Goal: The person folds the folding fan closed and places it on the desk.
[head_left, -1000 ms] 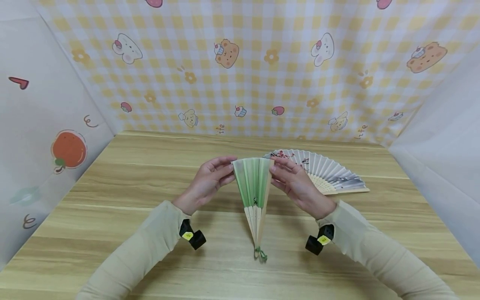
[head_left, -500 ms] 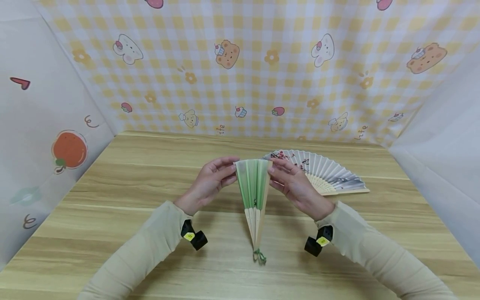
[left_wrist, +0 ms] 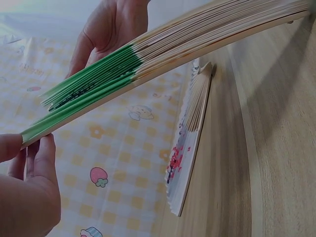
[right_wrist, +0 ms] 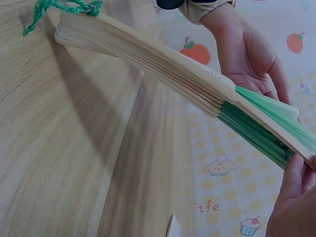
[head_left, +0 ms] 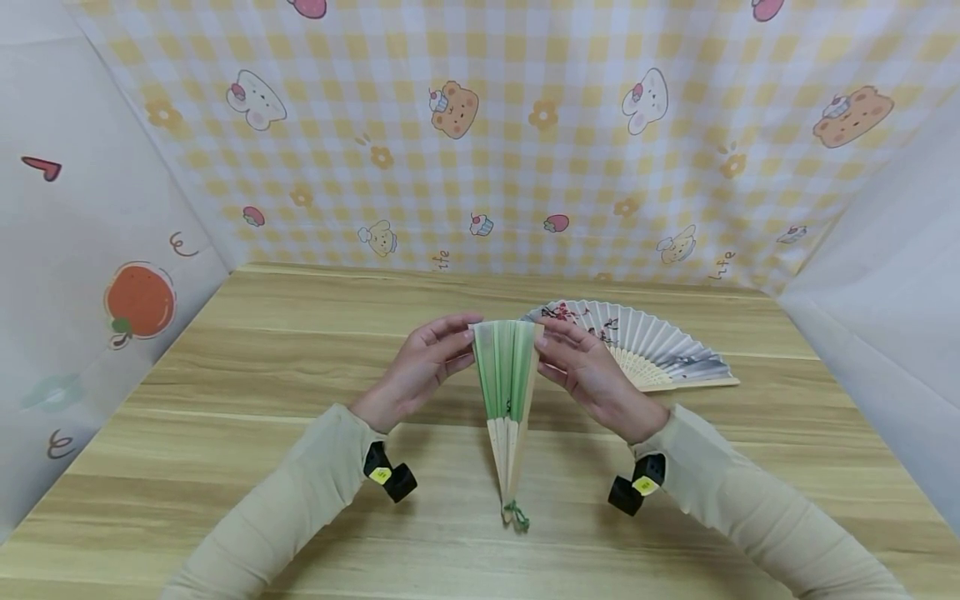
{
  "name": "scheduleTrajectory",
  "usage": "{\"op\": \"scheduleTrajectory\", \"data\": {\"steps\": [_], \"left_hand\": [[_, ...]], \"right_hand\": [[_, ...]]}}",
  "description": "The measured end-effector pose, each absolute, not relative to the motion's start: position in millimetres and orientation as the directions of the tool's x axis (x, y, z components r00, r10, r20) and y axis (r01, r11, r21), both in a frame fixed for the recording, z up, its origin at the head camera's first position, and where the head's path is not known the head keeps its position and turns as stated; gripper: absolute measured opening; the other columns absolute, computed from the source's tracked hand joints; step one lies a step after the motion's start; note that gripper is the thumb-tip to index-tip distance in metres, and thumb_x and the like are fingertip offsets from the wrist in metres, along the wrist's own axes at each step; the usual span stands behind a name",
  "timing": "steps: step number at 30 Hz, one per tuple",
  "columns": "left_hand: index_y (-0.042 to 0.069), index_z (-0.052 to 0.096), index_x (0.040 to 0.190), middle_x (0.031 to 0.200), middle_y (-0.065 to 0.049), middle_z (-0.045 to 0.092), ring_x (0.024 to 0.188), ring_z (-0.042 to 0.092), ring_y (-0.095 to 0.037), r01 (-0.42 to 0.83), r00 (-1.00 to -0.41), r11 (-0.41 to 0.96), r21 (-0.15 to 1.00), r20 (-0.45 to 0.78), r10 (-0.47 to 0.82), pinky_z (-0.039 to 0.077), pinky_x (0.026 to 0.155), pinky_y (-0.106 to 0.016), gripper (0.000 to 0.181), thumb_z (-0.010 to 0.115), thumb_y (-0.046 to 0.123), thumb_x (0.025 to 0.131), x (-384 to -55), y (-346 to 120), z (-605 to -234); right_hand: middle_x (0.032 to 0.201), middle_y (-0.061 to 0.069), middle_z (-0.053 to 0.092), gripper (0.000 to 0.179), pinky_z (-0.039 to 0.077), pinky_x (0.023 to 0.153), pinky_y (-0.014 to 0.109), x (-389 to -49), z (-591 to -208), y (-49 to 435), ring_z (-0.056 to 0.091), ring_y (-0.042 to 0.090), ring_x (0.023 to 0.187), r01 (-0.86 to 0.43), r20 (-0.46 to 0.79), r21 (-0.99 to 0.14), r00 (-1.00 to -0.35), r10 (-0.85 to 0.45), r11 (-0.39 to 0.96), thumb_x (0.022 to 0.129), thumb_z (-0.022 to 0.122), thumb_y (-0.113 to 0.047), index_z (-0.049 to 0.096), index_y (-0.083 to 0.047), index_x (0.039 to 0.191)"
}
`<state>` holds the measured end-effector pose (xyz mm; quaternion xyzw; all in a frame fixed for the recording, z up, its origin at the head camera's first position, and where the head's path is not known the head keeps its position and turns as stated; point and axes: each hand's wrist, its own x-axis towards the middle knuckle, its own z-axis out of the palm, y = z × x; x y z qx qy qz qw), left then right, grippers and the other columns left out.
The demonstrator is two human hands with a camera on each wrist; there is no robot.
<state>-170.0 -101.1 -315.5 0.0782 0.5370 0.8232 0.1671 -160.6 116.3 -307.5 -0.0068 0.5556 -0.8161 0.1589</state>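
Between my two hands is a green folding fan [head_left: 504, 375], partly spread, with pale wooden ribs and a green cord [head_left: 516, 517] at its pivot end. My left hand [head_left: 423, 358] pinches the upper left edge between thumb and fingers. On the opposite side my right hand [head_left: 588, 367] pinches the upper right edge. In the left wrist view the fan's stacked ribs [left_wrist: 197, 39] slant upward to the right, held up off the wood. The right wrist view shows its green folds [right_wrist: 256, 133] close together near the right hand's fingers [right_wrist: 294, 177].
A spread white folding fan [head_left: 660, 342] with red blossoms and grey painting lies on the wooden table [head_left: 225, 467], behind my right hand. A yellow checked cloth [head_left: 510, 167] hangs at the table's back, with white printed cloth [head_left: 67, 250] on the left.
Both hands have drawn slightly closer together, so the green fan is narrower than before. Its corded end has shifted a little left and toward me. The white fan stays put.
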Motion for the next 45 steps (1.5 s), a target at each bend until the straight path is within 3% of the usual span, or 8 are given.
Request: {"op": "scheduleTrajectory", "data": {"steps": [10,28,38,45], "left_hand": [[-0.002,0.043,0.126,0.106,-0.005,0.054,0.093,0.056,-0.014,-0.162,-0.92,-0.321,0.933,-0.025,0.391,0.044,0.088,-0.03,0.036,0.046,0.003,0.09,-167.7,-97.7,-314.7],[-0.004,0.04,0.126,0.102,-0.004,0.056,0.088,0.056,-0.012,-0.151,-0.918,-0.341,0.928,-0.003,0.397,0.047,0.084,-0.026,0.038,0.048,0.001,0.089,-167.7,-95.4,-317.9],[-0.002,0.043,0.125,0.1,-0.003,0.056,0.088,0.055,-0.012,-0.162,-0.917,-0.338,0.927,-0.015,0.399,0.047,0.079,-0.023,0.036,0.048,0.001,0.089,-168.9,-94.8,-318.5],[0.001,0.046,0.122,0.103,-0.004,0.055,0.092,0.055,-0.013,-0.151,-0.914,-0.326,0.933,-0.006,0.405,0.047,0.083,-0.027,0.034,0.049,0.002,0.089,-168.5,-94.5,-318.7]], "right_hand": [[0.09,-0.001,0.06,0.02,0.051,0.071,0.021,-158.9,-307.6,116.7,0.06,0.01,0.078,0.241,-0.147,-0.909,-0.949,-0.279,-0.34,0.089,0.051,-0.004,0.058,-0.017,0.102],[0.09,-0.001,0.06,0.023,0.051,0.072,0.022,-157.0,-308.7,114.3,0.06,0.01,0.079,0.241,-0.146,-0.907,-0.949,-0.28,-0.344,0.089,0.051,-0.003,0.052,-0.01,0.111],[0.092,0.0,0.057,0.021,0.051,0.071,0.021,-156.5,-309.0,114.0,0.06,0.011,0.078,0.245,-0.134,-0.901,-0.942,-0.307,-0.358,0.088,0.051,-0.002,0.056,-0.014,0.105],[0.093,0.001,0.057,0.021,0.051,0.071,0.021,-156.7,-309.2,113.6,0.059,0.011,0.079,0.245,-0.133,-0.904,-0.94,-0.313,-0.351,0.089,0.051,-0.002,0.057,-0.016,0.103]]}}
